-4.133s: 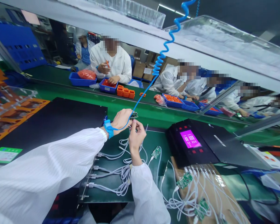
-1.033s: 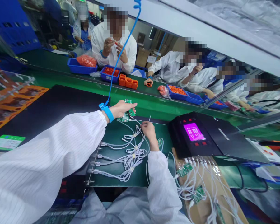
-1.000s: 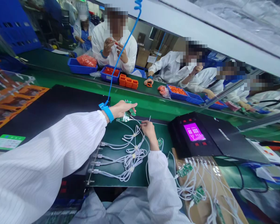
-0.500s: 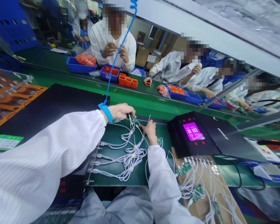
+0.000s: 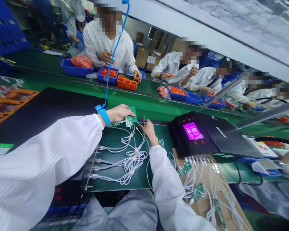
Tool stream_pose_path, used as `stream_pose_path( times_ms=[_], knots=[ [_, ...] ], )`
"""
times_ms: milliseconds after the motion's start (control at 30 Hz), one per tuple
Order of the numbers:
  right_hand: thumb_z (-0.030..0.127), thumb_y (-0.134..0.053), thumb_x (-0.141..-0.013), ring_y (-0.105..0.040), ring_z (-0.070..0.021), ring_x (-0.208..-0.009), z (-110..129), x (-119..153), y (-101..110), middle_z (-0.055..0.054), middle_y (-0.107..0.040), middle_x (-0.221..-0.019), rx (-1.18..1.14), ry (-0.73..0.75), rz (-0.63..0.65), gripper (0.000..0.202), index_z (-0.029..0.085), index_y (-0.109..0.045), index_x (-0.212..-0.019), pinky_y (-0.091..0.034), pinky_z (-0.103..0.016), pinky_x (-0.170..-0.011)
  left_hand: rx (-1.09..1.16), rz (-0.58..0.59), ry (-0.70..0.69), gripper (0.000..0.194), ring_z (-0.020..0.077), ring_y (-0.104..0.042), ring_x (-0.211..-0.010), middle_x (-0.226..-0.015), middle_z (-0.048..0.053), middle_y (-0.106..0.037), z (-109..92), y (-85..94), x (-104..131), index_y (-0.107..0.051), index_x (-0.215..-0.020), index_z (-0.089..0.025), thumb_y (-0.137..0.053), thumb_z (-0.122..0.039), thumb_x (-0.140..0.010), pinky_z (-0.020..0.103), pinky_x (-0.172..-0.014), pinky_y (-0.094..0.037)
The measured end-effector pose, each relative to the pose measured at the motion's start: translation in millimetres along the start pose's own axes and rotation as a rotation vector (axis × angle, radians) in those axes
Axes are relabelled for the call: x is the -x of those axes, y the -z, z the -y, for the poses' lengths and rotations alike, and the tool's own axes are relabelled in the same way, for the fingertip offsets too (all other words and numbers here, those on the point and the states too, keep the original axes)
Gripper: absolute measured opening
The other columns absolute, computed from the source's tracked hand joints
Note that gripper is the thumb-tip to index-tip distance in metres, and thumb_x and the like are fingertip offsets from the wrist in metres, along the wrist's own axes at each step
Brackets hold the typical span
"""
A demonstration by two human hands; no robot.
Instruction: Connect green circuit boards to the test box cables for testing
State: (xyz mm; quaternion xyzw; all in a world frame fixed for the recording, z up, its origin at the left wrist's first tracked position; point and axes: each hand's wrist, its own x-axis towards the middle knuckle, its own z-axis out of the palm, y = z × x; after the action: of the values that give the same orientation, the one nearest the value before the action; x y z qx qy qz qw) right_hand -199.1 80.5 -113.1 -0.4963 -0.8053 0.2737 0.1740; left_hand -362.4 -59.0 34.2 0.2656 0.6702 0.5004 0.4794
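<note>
Pinched between the thumb and fingers of the left hand (image 5: pixel 121 112), a green circuit board (image 5: pixel 131 120) sits just past the fingertips, on the side facing the right hand (image 5: pixel 148 129). Its longer side appears to run up and down the view, roughly across the line between the two hands, though the fingers cover part of it. The left hand is nearer, touching the board; the right hand is just beside it, slightly lower, fingers drawn together at a thin white cable (image 5: pixel 144 138). Whether those fingers actually pinch the cable, I cannot tell. Another board (image 5: pixel 115 123) lies under the left wrist side, close to the blue wristband (image 5: pixel 104 117), and bundled white cables (image 5: pixel 135 159) spread below both hands on the green work surface (image 5: pixel 106 185).
</note>
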Motion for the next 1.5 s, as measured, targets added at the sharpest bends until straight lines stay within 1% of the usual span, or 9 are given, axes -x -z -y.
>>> stream_pose_path(
  times_ms=[100,200,300,500,667,1000,1167,1300,1500],
  knots=[
    [0.022,-0.075,-0.083,-0.072,-0.0260,-0.099,8,-7,-5,-0.011,-0.078,-0.100,-0.048,0.041,0.030,0.040,0.015,-0.064,-0.121,-0.052,-0.035,-0.091,0.032,-0.033,-0.016,0.034,0.0150,-0.060,-0.054,-0.061,0.002,-0.064,-1,0.2,0,-0.060,-0.071,-0.013,-0.090,0.001,-0.065,0.028,-0.058,-0.047],
    [0.015,-0.069,-0.081,-0.072,-0.0238,-0.087,12,-9,-5,-0.006,-0.075,-0.082,-0.110,0.083,0.041,0.020,0.017,-0.070,-0.101,-0.052,-0.034,-0.087,0.090,-0.057,-0.027,0.035,0.0153,-0.061,-0.056,-0.063,0.003,-0.065,-1,0.2,-1,-0.060,-0.068,-0.012,-0.092,0.001,-0.062,0.029,-0.061,-0.049],
    [0.019,-0.063,-0.083,-0.070,-0.0228,-0.088,10,-3,0,-0.008,-0.073,-0.087,-0.194,0.126,-0.017,0.006,0.019,-0.068,-0.086,-0.052,-0.035,-0.091,0.122,-0.059,-0.045,0.033,0.0160,-0.064,-0.060,-0.066,0.005,-0.067,0,0.7,-2,-0.063,-0.066,-0.011,-0.094,-0.002,-0.061,0.029,-0.064,-0.050],
    [0.048,-0.059,-0.092,-0.068,-0.0174,-0.080,15,24,13,-0.006,-0.072,-0.094,-0.476,0.185,-0.076,0.032,0.020,-0.060,-0.106,-0.056,-0.031,-0.077,0.074,-0.071,-0.080,0.040,0.0159,-0.063,-0.062,-0.059,0.001,-0.062,3,2.2,-5,-0.063,-0.069,-0.013,-0.101,-0.018,-0.057,0.029,-0.066,-0.050],
    [0.067,-0.070,-0.082,-0.061,-0.0153,-0.071,44,48,28,-0.003,-0.070,-0.080,-0.761,0.243,-0.035,0.051,0.018,-0.072,-0.092,-0.048,-0.026,-0.064,-0.035,-0.006,-0.070,0.037,0.0112,-0.055,-0.055,-0.058,0.001,-0.061,0,0.5,3,-0.059,-0.059,-0.014,-0.095,-0.012,-0.067,0.025,-0.057,-0.043],
    [0.056,-0.085,-0.067,-0.069,-0.0174,-0.082,64,57,31,-0.005,-0.076,-0.088,-0.866,0.159,0.098,0.047,0.017,-0.072,-0.091,-0.052,-0.028,-0.076,-0.023,0.102,-0.150,0.034,0.0148,-0.059,-0.059,-0.060,0.001,-0.062,7,-2.6,1,-0.063,-0.067,-0.015,-0.097,-0.012,-0.062,0.026,-0.061,-0.046],
    [0.052,-0.085,-0.067,-0.065,-0.0146,-0.074,63,54,31,-0.003,-0.073,-0.083,-0.897,0.135,-0.074,0.042,0.018,-0.068,-0.086,-0.051,-0.027,-0.072,-0.136,0.030,-0.186,0.024,0.0139,-0.063,-0.061,-0.066,0.005,-0.067,7,-5.0,2,-0.061,-0.069,-0.014,-0.077,-0.008,-0.087,0.024,-0.065,-0.048],
    [0.055,-0.080,-0.072,-0.053,-0.0122,-0.065,64,56,27,0.001,-0.065,-0.072,-0.823,0.167,-0.196,0.039,0.020,-0.065,-0.082,-0.045,-0.025,-0.062,-0.042,-0.017,-0.134,0.026,0.0143,-0.064,-0.057,-0.067,0.005,-0.067,4,-7.4,5,-0.056,-0.072,-0.014,-0.063,-0.007,-0.097,0.026,-0.063,-0.049],
    [0.050,-0.077,-0.078,-0.043,-0.0110,-0.061,67,62,20,0.004,-0.057,-0.069,-0.786,0.225,-0.200,0.032,0.021,-0.064,-0.080,-0.039,-0.024,-0.058,-0.040,0.039,-0.172,0.029,0.0116,-0.054,-0.051,-0.058,0.005,-0.061,-2,-6.1,6,-0.065,-0.068,-0.010,-0.078,-0.022,-0.091,0.025,-0.055,-0.042]
  ],
)
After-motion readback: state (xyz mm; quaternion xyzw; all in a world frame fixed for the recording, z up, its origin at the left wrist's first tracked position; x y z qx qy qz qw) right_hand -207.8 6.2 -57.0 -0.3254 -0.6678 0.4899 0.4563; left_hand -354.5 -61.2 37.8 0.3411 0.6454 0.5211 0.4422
